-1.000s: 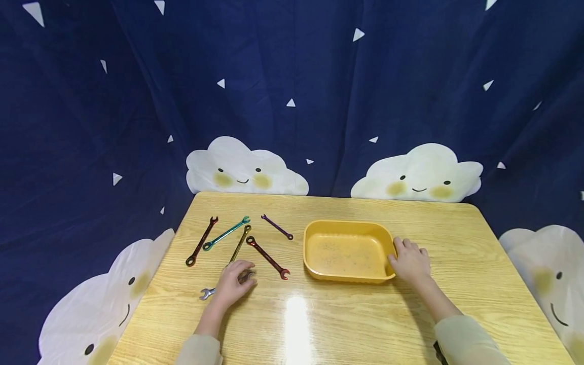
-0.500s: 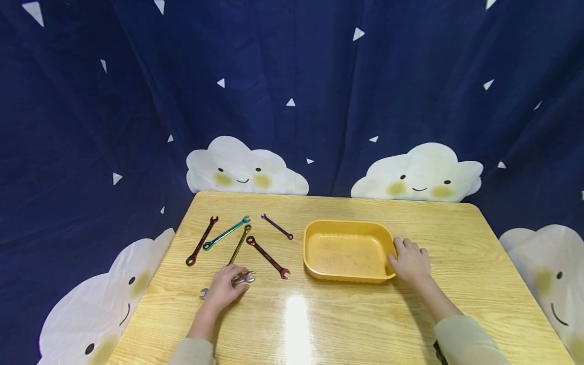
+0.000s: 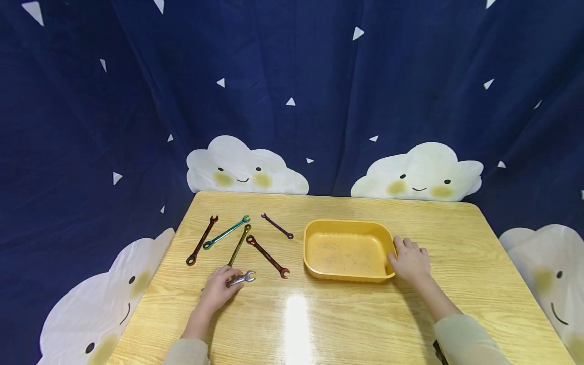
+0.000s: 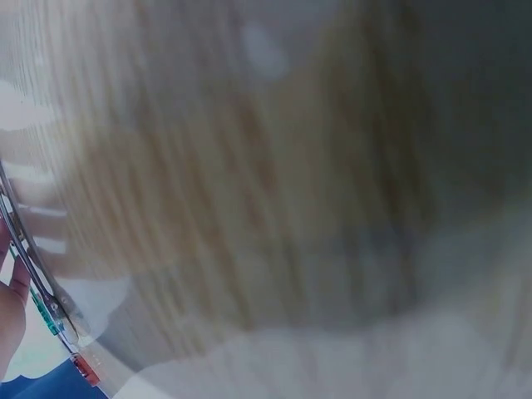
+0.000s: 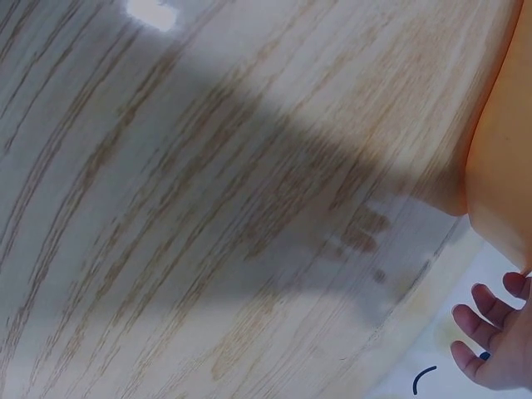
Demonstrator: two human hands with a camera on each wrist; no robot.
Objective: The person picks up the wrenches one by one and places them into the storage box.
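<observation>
My left hand (image 3: 218,290) pinches a silver combination wrench (image 3: 246,277) near the table's front left, its open-jaw end sticking out to the right of the fingers. The hand hides the wrench's middle. In the left wrist view, the fingers (image 4: 10,312) show at the left edge beside the wrench. On the other side, my right hand (image 3: 412,261) grips the right rim of a yellow plastic basin (image 3: 349,278), thumb over the edge. The right wrist view shows that hand (image 5: 499,332) in the lower right corner below the basin's orange-looking wall (image 5: 503,158).
Beyond the left hand lie a dark red wrench (image 3: 202,242), a teal wrench (image 3: 226,233), a gold wrench (image 3: 239,246), another red wrench (image 3: 268,257) and a small purple wrench (image 3: 277,226). The wooden table (image 3: 356,324) backs onto a blue curtain (image 3: 292,61).
My left hand has slid left and slightly toward me along the silver wrench, closing its fingers on it and baring the right end. The right hand and basin have stayed put.
</observation>
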